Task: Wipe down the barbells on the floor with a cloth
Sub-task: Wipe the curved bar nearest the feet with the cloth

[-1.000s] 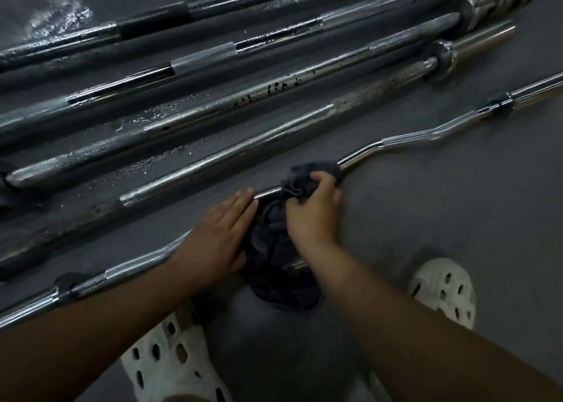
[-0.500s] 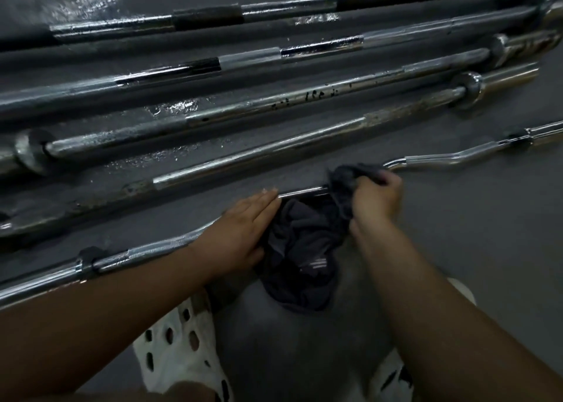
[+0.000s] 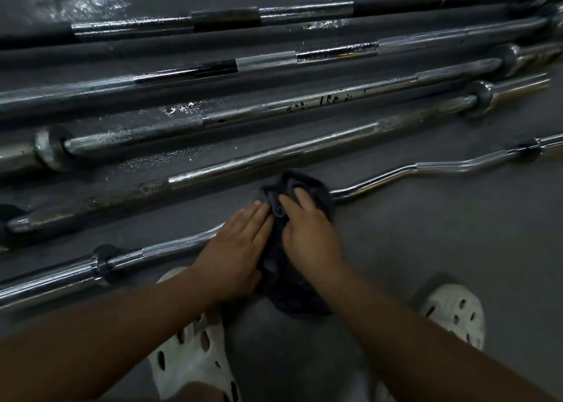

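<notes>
Floor [image 3: 426, 249]: dark grey; it carried all the bars, with wet patches well beyond the fingertips.

Straight barbells [image 3: 274, 154]: four lay side by side beyond the fingertips, running left to right. The nearest one passed just past the fingertips without touching them. Its metal was dull and stained in places.

Bent barbell [image 3: 441, 167]: lay nearest the person, directly under both hands. Its shiny wavy section extended to the right of the right-hand fingers, and its rough grip section and collar extended to the left of the left wrist.

Shoes [image 3: 185, 362]: white, with holes; one sat below each forearm, behind the hands.

Cloth [image 3: 292, 292]: dark and bunched; it was draped over the bent barbell between the two hands. Its upper folds were under and around the right-hand fingers, and its tail hung back toward the person.

Left hand [image 3: 234, 255]: lay flat on the bent barbell, fingers straight and close together, with the fingertips touching the cloth edge.

Right hand [image 3: 310, 237]: fingers were curled over the bunched cloth, holding it against the bent barbell.
</notes>
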Available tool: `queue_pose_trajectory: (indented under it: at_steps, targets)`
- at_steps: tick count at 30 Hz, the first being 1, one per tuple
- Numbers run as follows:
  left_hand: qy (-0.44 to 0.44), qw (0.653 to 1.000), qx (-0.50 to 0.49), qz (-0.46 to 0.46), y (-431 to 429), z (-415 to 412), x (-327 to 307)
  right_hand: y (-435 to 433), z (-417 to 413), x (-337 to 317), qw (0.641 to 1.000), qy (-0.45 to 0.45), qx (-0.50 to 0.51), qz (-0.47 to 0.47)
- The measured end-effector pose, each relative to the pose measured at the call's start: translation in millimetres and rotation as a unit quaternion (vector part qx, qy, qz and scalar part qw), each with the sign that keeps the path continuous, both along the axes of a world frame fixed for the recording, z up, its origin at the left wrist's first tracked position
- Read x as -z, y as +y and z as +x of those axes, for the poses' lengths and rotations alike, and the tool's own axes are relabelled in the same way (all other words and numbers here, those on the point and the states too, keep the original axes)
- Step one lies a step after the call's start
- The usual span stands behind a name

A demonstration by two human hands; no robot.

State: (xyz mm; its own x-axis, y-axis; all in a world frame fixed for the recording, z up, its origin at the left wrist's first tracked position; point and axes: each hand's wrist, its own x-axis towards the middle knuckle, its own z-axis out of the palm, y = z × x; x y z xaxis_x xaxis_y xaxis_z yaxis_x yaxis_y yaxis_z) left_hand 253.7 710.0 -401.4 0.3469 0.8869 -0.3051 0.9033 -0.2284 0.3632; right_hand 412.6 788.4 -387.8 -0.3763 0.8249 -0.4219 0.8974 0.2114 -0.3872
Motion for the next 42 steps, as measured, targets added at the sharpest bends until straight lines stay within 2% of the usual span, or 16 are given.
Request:
queue_pose_trajectory:
  at_steps: [2,3,7,8,12,13,15,17,22,24,27,32,36,37,40,42]
  targets:
    - [-0.010,1.000,0.003,-0.002,1,-4,0,22,17,0,0.998,0.003,-0.070,-0.004]
    - [-0.021,1.000,-0.002,-0.001,2,-6,-1,37,31,1,0.998,-0.005,-0.061,0.003]
    - [-0.067,0.997,-0.026,0.009,2,-4,0,37,47,-3,0.991,-0.062,0.110,0.043]
    - [-0.071,0.997,-0.028,0.013,2,-3,0,24,30,-6,0.993,-0.063,0.095,0.031]
    - [-0.125,0.991,-0.041,0.026,5,-6,-3,10,0,-6,0.992,0.000,-0.121,-0.033]
    - [-0.139,0.989,-0.042,0.027,6,-9,-3,25,10,-4,0.993,-0.001,-0.112,-0.033]
    - [-0.151,0.987,-0.035,0.033,6,-12,-1,48,33,-2,0.999,-0.035,-0.012,-0.003]
    - [-0.137,0.990,-0.020,0.037,4,-12,3,39,23,-5,0.996,-0.075,0.043,0.011]
    - [-0.123,0.991,0.013,0.048,3,-12,3,34,-19,-8,0.987,-0.065,-0.145,-0.028]
    - [-0.116,0.991,0.024,0.055,4,-15,4,55,2,-4,0.990,-0.091,-0.105,-0.014]
    - [-0.122,0.992,0.006,0.043,5,-14,8,26,-5,-6,0.993,-0.120,0.008,0.008]
    - [-0.120,0.991,0.010,0.062,-1,-16,2,26,-20,-5,0.988,-0.039,-0.144,-0.044]
    - [-0.099,0.992,-0.013,0.082,-7,-22,5,32,-2,-5,0.992,-0.129,-0.006,-0.005]
    - [-0.099,0.992,-0.018,0.078,-7,-20,6,22,-14,-7,0.992,-0.121,-0.015,-0.012]
    - [-0.075,0.994,-0.001,0.081,-10,-14,5,8,-25,-8,0.986,-0.061,-0.151,-0.042]
    - [-0.051,0.995,0.017,0.084,-11,-16,2,26,-5,-9,0.989,-0.061,-0.132,-0.038]
